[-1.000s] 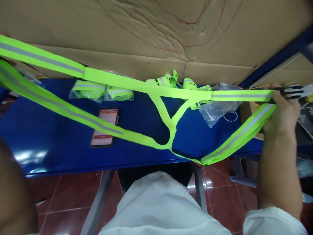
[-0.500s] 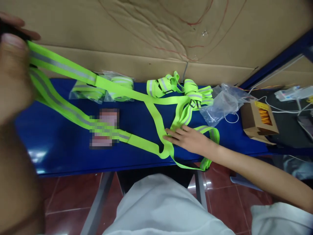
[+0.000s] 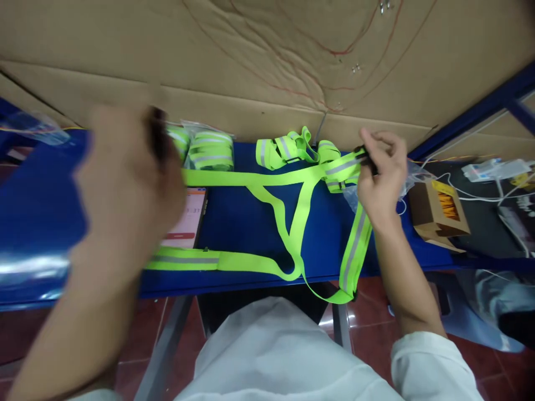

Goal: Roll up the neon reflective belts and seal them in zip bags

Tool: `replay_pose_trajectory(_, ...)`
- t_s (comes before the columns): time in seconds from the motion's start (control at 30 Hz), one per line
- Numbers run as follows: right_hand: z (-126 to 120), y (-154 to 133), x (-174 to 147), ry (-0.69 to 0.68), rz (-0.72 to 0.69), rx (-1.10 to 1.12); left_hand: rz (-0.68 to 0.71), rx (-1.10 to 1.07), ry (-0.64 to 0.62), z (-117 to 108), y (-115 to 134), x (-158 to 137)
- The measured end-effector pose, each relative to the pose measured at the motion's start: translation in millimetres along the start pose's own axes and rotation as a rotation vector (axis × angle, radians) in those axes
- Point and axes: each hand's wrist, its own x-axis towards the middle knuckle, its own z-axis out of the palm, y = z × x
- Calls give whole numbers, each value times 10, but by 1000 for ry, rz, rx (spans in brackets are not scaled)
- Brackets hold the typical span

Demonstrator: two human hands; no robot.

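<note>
A neon-yellow reflective harness (image 3: 298, 223) with grey stripes lies spread over the blue table. My left hand (image 3: 129, 167), smeared by motion, is closed at the harness's left end, and a dark piece juts from its fingers. The straps under that hand are partly hidden. On the other side, my right hand (image 3: 382, 172) pinches a black buckle (image 3: 366, 159) at the end of a striped strap and holds it raised. From below that hand, a doubled side strap (image 3: 355, 250) runs down to the table's front edge.
Behind the harness sit a rolled reflective harness (image 3: 276, 151) and a bagged one (image 3: 211, 150). A phone (image 3: 188, 217) lies partly under my left hand. An open cardboard box (image 3: 437, 209), a clear plastic bag (image 3: 412, 175) and white cables are at the right. A cardboard wall (image 3: 251, 100) bounds the back.
My left hand has come inward from the far left, lowering the straps. My right hand has left the harness middle, moved up and right, and gripped a buckle.
</note>
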Motion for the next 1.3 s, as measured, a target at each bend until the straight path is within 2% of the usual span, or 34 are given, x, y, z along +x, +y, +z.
replay_pose_trajectory(0.07, 166, -93, -84, -89, -21, -35, 45, 131, -185, 170, 357, -123)
replay_pose_trajectory(0.13, 333, -211, -185, -183, -55, -42, 136, 168, -314, 357, 612, -249)
replay_pose_trajectory(0.2, 462, -316, -285, -257, -93, -50, 235, 159, -407, 560, 750, -362)
replay_pose_trajectory(0.3, 568, -416, -421, -312, -150, -83, 318, 141, -466, 833, 791, -478)
replay_pose_trajectory(0.47, 605, -494, -577, -354, -183, -113, 287, 89, -511, 1055, 742, -557)
replay_pose_trajectory(0.8, 607, -570, -639, -347, -152, -175, 268, -2, -515, 1150, 643, -642)
replay_pose_trajectory(0.9, 635, -626, -684, -370, -142, -193, 256, -91, -497, 1180, 629, -666)
replay_pose_trajectory(1.07, 647, -693, -715, -431, -80, -141, 277, -361, -451, 1189, 622, -694)
replay_pose_trajectory(1.17, 628, -701, -708, -448, -102, -124, 322, -482, -446, 1187, 618, -708)
replay_pose_trajectory(1.3, 604, -699, -699, -493, -153, -45, 366, -527, -442, 1206, 611, -706)
